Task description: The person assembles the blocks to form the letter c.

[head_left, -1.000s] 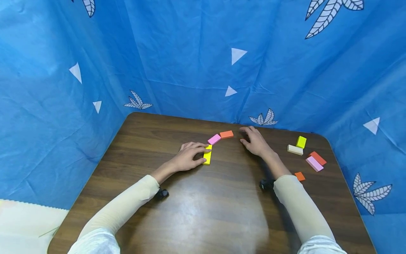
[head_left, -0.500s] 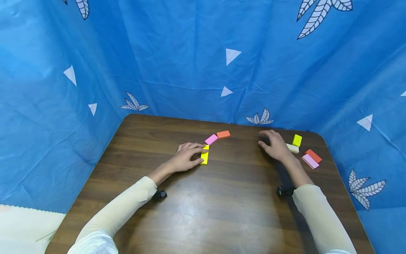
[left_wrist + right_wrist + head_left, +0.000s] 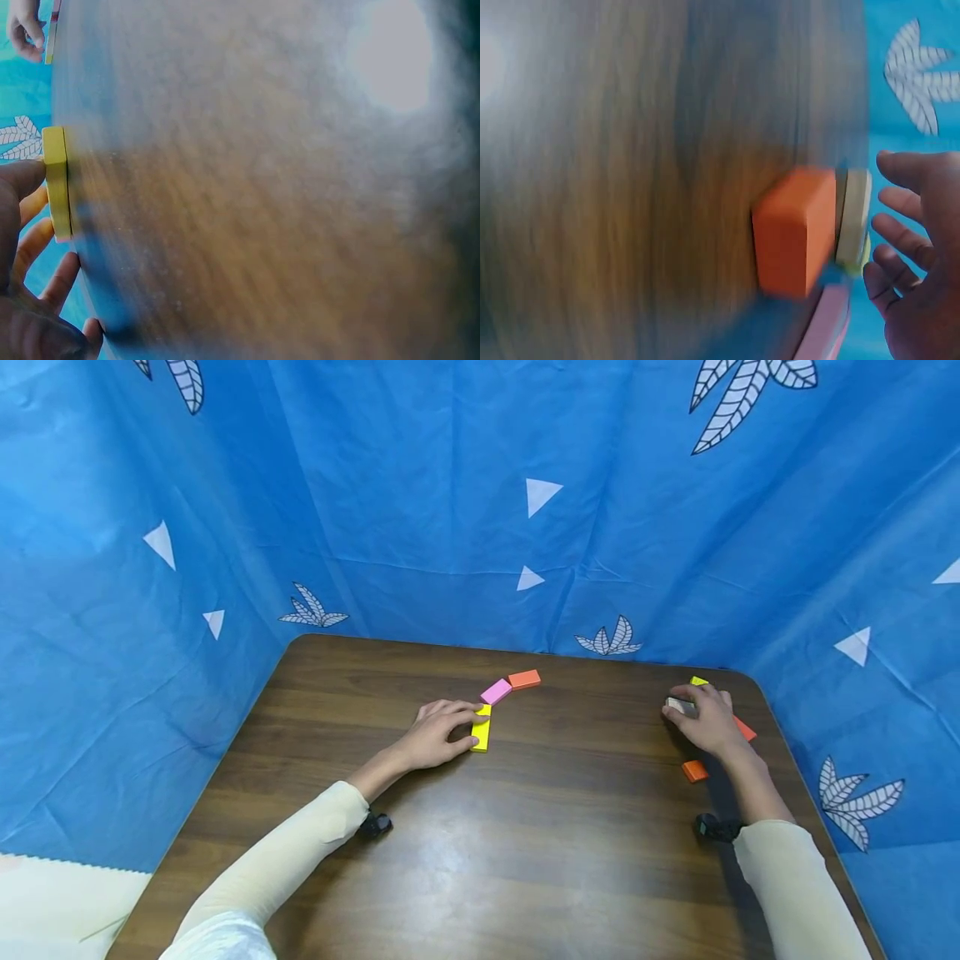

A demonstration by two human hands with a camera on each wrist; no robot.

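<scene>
In the head view my left hand (image 3: 431, 737) pinches a yellow block (image 3: 481, 737) on the brown table, thumb at its near end and a finger at its far end. A pink block (image 3: 496, 692) lies at that far end, followed by an orange block (image 3: 524, 679). My right hand (image 3: 708, 720) hovers over the blocks at the right, thumb and fingers spread around a cream block (image 3: 678, 705). The right wrist view shows a small gap between these fingers and the cream block (image 3: 853, 217).
Beyond the right hand a yellow-green block (image 3: 699, 681) peeks out. A red block (image 3: 745, 729) is partly covered by that hand. Nearer lies a small orange block (image 3: 695, 771); the right wrist view also has a pink block (image 3: 823, 326). Blue cloth (image 3: 420, 527) hangs behind the table (image 3: 525, 860).
My right hand has moved right, from beside the orange block at the row's end to the cream block. The left hand stays on the yellow block. The head view has shifted slightly.
</scene>
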